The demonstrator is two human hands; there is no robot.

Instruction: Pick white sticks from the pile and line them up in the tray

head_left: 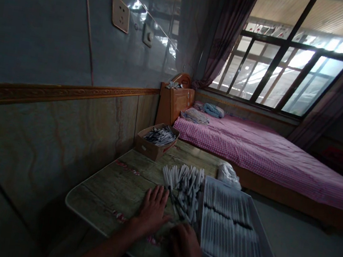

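Note:
My left hand (153, 211) lies on the table with its fingers stretched out, its fingertips at the near-left edge of a loose pile of white and dark pens (193, 187). To its right, my right hand (186, 246) is bent over with curled fingers, close to the near end of the pile. Whatever those fingers hold, if anything, is hidden and blurred. Just beyond that hand stands a shallow white tray (264, 250), where pens lie side by side in two rows.
A cardboard box (151, 151) full of pens sits at the table's far left corner, by the wall. Behind the tray is a clear plastic bag (229, 175). The table (100, 193) has a rounded left corner. A bed (252, 151) with a pink checked cover stands beyond.

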